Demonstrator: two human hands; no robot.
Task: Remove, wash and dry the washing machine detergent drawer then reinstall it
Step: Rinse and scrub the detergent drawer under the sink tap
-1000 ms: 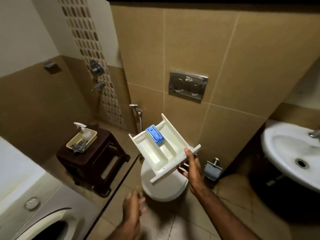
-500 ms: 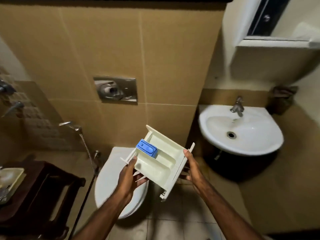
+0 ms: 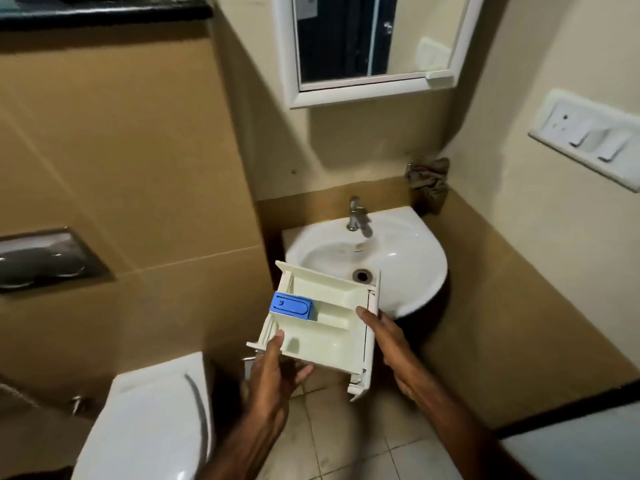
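The white detergent drawer (image 3: 322,323), with a blue insert (image 3: 291,305) at its left side, is held in the air just in front of the white corner sink (image 3: 408,258). My left hand (image 3: 273,379) grips its near left corner from below, thumb on the rim. My right hand (image 3: 384,334) holds the right side panel, thumb over the edge. The drawer's far end overlaps the sink's front rim in the view. A metal tap (image 3: 355,213) stands at the back of the basin, with no water running.
A closed white toilet (image 3: 149,420) sits at the lower left with a flush plate (image 3: 45,261) on the tiled wall. A mirror (image 3: 374,39) hangs above the sink, a crumpled cloth (image 3: 427,178) beside it, and a switch panel (image 3: 588,136) on the right wall.
My view has swung right from the toilet to the sink. The left hand joined the right on the drawer, and the drawer has come up to the sink's front.
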